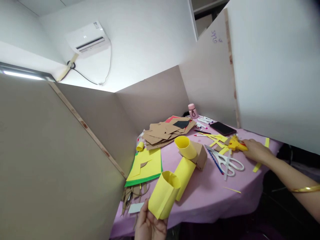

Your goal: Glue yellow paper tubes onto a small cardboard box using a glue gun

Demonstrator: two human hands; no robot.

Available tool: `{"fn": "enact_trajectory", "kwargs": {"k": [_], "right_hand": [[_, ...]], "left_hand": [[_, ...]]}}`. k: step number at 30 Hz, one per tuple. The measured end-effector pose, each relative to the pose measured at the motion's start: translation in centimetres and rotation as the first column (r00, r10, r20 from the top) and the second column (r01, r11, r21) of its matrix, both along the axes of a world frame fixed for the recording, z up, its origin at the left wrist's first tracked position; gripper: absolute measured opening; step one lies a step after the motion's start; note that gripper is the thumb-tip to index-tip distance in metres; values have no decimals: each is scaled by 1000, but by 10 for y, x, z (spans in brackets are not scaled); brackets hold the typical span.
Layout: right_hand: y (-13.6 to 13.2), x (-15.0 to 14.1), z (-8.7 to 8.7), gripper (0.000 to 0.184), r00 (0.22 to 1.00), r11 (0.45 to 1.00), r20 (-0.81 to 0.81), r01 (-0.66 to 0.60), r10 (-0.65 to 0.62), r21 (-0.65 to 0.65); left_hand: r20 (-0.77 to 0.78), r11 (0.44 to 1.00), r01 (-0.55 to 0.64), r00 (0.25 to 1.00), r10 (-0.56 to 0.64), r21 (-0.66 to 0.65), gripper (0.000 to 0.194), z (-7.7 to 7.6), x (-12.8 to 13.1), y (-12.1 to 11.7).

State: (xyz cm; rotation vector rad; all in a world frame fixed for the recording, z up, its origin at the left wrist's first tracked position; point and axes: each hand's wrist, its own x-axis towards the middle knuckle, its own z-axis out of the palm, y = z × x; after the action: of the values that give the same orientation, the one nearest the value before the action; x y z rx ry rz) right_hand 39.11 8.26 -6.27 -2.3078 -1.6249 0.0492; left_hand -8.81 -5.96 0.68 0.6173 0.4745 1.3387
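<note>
My left hand (151, 225) is closed around the lower end of a yellow paper tube (162, 196), its open end facing up. Behind it a second yellow tube (185, 173) lies tilted, and a third yellow tube (185, 146) rests against a brown cardboard box (200, 156). At the right side of the table, my right hand (256, 151) has its fingers on a yellow glue gun (236, 144); the fingertips are partly hidden. White-handled scissors (232, 166) lie just in front of the gun, with a translucent stick (227, 166) across them.
Brown cardboard sheets (160, 133) are piled at the back. Yellow and green paper (150, 163) lies at the left, above brown scraps (135, 193). A phone (223, 128), markers (202, 123) and a pink bottle (192, 111) stand or lie back right. Grey partitions (152, 100) surround the table.
</note>
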Motion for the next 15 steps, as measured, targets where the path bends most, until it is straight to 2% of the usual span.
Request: {"fn": "enact_trajectory", "kwargs": {"k": [3, 6, 11, 15], "right_hand": [[7, 2, -3, 30, 1000, 1000, -7, 13, -13, -25], [9, 4, -5, 27, 999, 1000, -46, 2, -4, -25], [3, 8, -6, 22, 982, 994, -171, -69, 83, 84], [-3, 13, -6, 31, 956, 973, -284, 1, 67, 232]], "left_hand": [[11, 999, 46, 999, -46, -17, 29, -2, -2, -1], [-24, 988, 99, 994, -102, -116, 27, -3, -1, -3], [-63, 993, -25, 998, 18, -119, 26, -10, -2, -5], [-4, 998, -46, 999, 46, -42, 26, -11, 2, -6]]}}
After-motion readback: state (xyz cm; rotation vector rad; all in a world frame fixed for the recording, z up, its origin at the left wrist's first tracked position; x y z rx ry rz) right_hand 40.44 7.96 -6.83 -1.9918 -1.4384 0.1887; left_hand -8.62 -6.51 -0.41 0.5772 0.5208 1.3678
